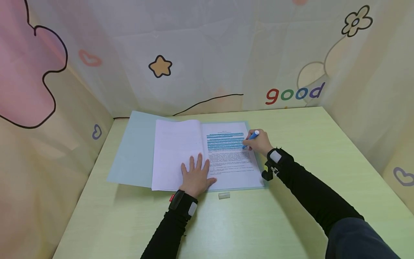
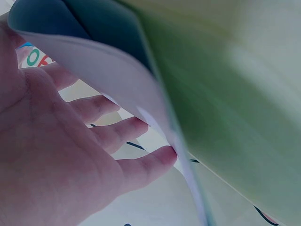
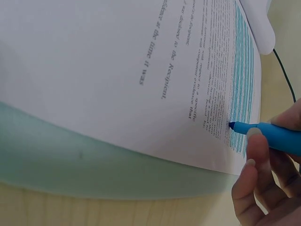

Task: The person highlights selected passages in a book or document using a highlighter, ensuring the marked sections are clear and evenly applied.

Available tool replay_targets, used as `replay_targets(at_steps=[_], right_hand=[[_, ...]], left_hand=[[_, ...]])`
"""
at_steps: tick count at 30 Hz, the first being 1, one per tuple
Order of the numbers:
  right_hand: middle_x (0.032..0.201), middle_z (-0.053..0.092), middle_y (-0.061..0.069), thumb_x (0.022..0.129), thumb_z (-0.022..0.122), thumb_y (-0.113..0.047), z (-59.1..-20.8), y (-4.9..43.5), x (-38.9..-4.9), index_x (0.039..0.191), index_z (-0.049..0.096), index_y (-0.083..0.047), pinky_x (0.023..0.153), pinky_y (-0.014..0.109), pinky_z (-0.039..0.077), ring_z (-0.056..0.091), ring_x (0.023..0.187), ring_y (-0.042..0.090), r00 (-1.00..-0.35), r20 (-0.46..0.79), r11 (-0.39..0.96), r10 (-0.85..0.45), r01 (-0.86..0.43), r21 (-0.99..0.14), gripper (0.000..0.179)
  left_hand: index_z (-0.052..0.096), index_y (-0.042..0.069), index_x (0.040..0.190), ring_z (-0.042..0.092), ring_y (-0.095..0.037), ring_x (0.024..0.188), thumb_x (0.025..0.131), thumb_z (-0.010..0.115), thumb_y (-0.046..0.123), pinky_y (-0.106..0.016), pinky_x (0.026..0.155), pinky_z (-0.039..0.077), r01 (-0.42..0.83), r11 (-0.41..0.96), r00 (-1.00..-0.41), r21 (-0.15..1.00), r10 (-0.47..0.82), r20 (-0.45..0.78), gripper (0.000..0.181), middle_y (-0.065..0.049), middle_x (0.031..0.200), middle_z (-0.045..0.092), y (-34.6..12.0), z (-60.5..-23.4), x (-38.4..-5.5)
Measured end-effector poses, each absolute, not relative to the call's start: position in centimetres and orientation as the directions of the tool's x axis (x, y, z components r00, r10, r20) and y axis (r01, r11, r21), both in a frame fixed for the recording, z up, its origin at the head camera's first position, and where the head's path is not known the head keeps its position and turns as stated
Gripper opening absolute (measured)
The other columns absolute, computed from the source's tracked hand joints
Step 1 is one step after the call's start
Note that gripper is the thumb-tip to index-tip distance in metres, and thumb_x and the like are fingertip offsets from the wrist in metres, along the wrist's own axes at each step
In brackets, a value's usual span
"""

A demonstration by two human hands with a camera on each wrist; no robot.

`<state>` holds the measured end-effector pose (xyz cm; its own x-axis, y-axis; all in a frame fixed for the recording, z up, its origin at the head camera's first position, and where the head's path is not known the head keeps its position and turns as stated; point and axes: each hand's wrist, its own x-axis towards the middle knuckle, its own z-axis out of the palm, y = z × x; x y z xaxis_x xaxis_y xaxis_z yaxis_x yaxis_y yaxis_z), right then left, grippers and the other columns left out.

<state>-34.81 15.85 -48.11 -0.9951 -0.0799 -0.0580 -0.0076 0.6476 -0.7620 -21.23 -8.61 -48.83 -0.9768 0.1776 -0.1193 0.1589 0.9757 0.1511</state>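
A folder of printed pages lies spread on the table, its light blue cover turned to the left. My right hand pinches a blue marker, whose dark tip meets the text near the page's right side. Blue strokes cover the upper lines; plain black print fills the lines beneath. On the lower part of the turned left page, my left hand rests with its fingers spread. In the left wrist view, the left palm shows beside the curved sheet edges.
A small grey block lies on the pale wood-grain table, just below the folder's front edge. Printed curtains stand behind the table and along both sides.
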Motion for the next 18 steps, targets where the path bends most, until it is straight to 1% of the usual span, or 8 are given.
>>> replay_targets(at_steps=[4,11,18], right_hand=[[0.088,0.069,0.018,0.086,0.068,-0.014,-47.95,15.99,-34.82,0.076,0.058,-0.002,0.052,0.022,0.041,0.064,0.059,0.021,-0.996,-0.055,0.65,-0.075,-0.007,-0.76,0.019],[0.081,0.068,0.016,0.085,0.068,-0.014,-47.75,16.19,-34.95,0.075,0.057,-0.003,0.051,0.022,0.041,0.062,0.056,0.018,-0.996,-0.036,0.644,-0.076,-0.022,-0.765,0.019],[0.083,0.068,0.016,0.086,0.068,-0.014,-47.92,16.47,-34.56,0.075,0.057,-0.002,0.052,0.022,0.043,0.063,0.058,0.021,-0.996,-0.052,0.648,-0.066,-0.003,-0.762,0.02]], left_hand=[[0.036,0.014,0.15,0.016,-0.042,0.148,0.092,0.055,0.053,-0.066,0.112,0.017,0.16,0.975,-0.975,0.155,0.18,-0.127,0.072,-0.015,0.161,0.02,-8.61,-48.68,-21.28],[0.035,0.014,0.15,0.016,-0.042,0.148,0.092,0.055,0.053,-0.066,0.113,0.017,0.164,0.973,-0.975,0.161,0.184,-0.121,0.073,-0.015,0.161,0.02,-8.63,-48.46,-21.37],[0.036,0.014,0.15,0.017,-0.042,0.148,0.092,0.055,0.053,-0.066,0.113,0.017,0.161,0.974,-0.974,0.16,0.183,-0.131,0.073,-0.015,0.161,0.021,-8.58,-48.47,-21.13]])
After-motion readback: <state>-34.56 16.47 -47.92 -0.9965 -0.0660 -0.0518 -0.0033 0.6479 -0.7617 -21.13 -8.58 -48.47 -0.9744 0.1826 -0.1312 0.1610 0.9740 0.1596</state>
